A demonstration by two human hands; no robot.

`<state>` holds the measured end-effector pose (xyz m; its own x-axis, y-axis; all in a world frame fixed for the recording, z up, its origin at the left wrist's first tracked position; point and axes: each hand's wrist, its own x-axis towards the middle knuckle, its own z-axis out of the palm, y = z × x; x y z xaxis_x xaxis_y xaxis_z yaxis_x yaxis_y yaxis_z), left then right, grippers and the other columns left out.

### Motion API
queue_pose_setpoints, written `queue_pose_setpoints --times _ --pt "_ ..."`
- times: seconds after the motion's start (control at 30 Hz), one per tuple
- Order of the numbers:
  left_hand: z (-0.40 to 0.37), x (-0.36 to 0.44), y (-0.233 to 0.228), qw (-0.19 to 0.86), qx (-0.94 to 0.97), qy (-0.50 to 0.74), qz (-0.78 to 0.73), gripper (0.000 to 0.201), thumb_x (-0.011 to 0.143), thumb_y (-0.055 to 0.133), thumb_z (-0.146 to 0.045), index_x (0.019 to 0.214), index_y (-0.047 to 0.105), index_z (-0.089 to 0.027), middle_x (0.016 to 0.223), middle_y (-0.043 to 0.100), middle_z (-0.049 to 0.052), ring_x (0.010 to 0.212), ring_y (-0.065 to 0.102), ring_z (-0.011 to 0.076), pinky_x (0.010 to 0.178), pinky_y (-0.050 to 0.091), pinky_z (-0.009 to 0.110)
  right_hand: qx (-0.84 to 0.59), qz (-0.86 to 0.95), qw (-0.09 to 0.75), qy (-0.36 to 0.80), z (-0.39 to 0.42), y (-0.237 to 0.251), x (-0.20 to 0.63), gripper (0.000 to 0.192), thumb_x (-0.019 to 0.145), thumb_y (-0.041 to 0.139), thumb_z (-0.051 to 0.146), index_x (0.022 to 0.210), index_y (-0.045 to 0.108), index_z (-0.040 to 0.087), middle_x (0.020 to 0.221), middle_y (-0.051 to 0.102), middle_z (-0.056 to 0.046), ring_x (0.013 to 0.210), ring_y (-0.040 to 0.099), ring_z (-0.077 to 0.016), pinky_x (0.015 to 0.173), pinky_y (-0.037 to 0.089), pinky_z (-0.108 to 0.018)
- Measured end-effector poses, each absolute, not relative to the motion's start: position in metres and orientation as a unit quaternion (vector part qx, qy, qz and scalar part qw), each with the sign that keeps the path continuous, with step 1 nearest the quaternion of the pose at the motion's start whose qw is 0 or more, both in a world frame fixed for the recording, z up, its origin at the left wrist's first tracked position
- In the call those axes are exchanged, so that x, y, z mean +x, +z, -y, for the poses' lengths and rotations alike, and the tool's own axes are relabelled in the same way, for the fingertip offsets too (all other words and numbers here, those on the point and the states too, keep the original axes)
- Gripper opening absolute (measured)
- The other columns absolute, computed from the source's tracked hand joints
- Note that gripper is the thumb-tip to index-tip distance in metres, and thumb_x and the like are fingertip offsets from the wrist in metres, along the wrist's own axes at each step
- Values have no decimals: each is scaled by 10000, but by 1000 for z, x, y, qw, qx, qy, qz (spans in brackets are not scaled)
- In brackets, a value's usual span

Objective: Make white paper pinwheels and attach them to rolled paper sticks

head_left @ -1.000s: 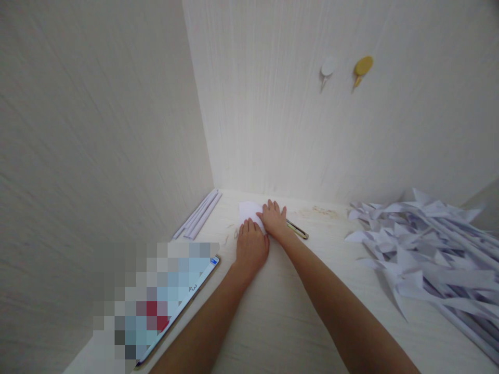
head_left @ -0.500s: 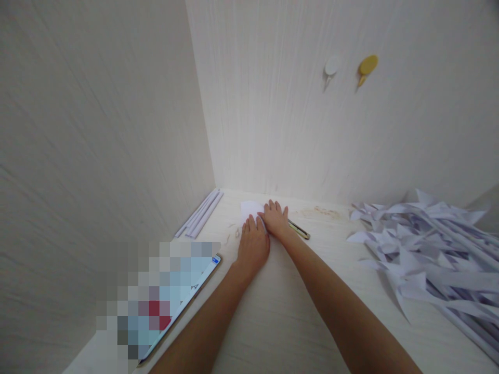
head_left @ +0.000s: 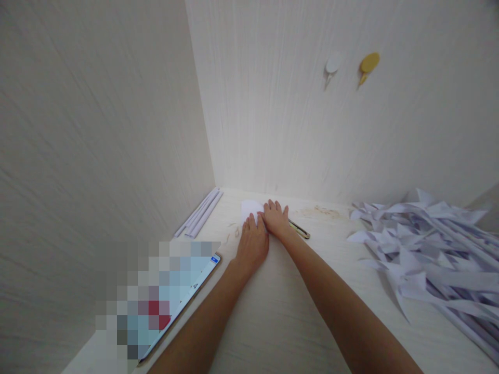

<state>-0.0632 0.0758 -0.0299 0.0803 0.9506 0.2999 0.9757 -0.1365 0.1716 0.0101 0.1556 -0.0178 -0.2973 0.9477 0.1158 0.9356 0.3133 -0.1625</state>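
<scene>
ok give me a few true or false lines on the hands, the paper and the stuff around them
1. Both hands, left hand and right hand, press flat on the white paper. True.
2. The right hand holds the knife. False: it lies on the table beside that hand.
3. A pile of paper strips lies to the right. True.
4. The tablet is right of the arms. False: it is on the left.
5. Two hooks hang on the wall. True.

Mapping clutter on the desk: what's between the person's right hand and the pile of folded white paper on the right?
Head view: a utility knife lies just beside the right hand; past it, bare desk with a faint brownish stain up to the paper pile.
</scene>
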Motion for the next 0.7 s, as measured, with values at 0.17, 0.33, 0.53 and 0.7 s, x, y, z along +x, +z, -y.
queue_pose_setpoints --times 0.17,0.33,0.53,0.7 --pt "-75 -63 -27 14 -737 -182 651 500 842 292 -131 1305 282 58 1344 339 301 1285 284 328 1009 309 452 -586 804 93 34 -154 -16 10 456 905 298 309 1295 396 95 1425 298 -162 1312 236 -302 1021 164 -580" --pt "-76 -64 -30 -4 -736 -211 643 496 832 287 -116 1305 280 30 1348 340 294 1291 286 307 1004 314 460 -589 802 97 32 -154 -16 10 445 905 299 302 1289 403 104 1423 304 -160 1312 235 -301 1021 162 -576" --pt "-81 -66 -37 -24 -742 -241 625 514 813 277 -95 1308 255 40 1369 309 285 1312 239 299 1025 287 442 -585 803 112 27 -154 -21 9 430 901 324 306 1271 429 113 1409 326 -170 1300 258 -317 1008 174 -587" --pt "-82 -66 -42 -40 -734 -291 613 514 782 295 -79 1288 285 12 1354 341 277 1312 249 288 1024 292 467 -553 822 134 20 -154 -18 9 410 888 352 213 1271 421 84 1407 314 -197 1306 251 -307 1028 148 -560"
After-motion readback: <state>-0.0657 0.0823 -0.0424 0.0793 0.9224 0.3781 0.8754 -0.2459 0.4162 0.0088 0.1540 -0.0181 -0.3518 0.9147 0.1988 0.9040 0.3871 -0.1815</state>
